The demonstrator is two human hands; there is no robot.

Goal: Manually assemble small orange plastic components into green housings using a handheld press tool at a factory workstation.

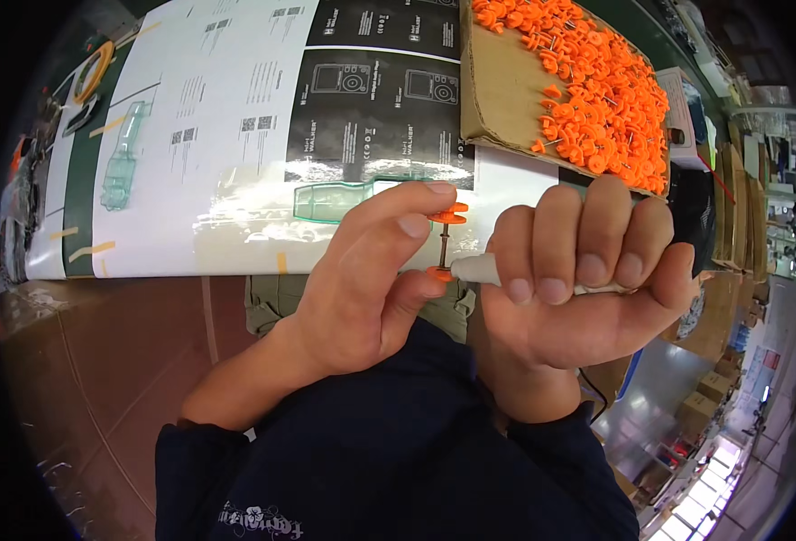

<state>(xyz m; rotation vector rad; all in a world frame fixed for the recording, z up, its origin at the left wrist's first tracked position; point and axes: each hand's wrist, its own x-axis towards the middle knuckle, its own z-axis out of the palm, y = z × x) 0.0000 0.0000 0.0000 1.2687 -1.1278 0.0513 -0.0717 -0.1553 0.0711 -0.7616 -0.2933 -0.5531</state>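
Note:
Between the thumb and fingers of my left hand (348,288) is a small orange plastic part with a metal pin (445,239). The pin stands upright, with orange discs at its top and bottom. My right hand (583,288) is closed around a white tube with a narrow nozzle (476,269). Most of the tube is hidden by my fingers. The nozzle tip meets the lower disc beside the pin, or sits very close to it. Just behind my left fingers, a clear green plastic housing (321,202) lies on the table, partly covered by the hand.
A cardboard box (492,95) full of similar orange parts (596,99) stands at the far right. Another clear green housing (123,162) lies at the left on the printed white sheet (199,180). A roll of yellow tape (94,72) is at the far left. Cartons (709,397) stand off to the right.

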